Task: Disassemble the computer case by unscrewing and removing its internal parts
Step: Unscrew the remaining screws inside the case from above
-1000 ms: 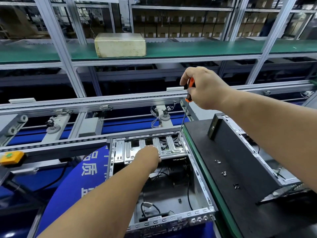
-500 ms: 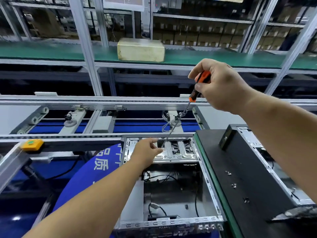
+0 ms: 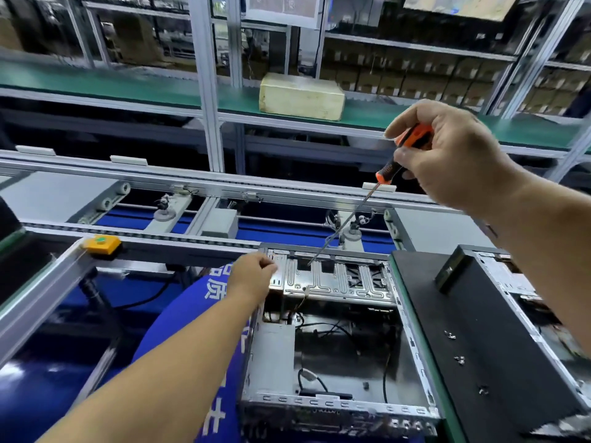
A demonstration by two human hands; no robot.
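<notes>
Conveyor behind, left hand (image 3: 252, 276) shifted to computer case (image 3: 335, 407) corner, screwdriver (image 3: 388, 169) raised

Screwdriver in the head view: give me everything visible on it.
The screwdriver has an orange and black handle, apparently plastic, and a long thin metal shaft. The right hand grips the handle, fingers curled round it, so most of it is hidden. It tilts, handle up and to the right, shaft running down-left to the silver drive cage at the far end of the open computer case. The tip sits at the cage's top; contact with a screw cannot be told.
</notes>
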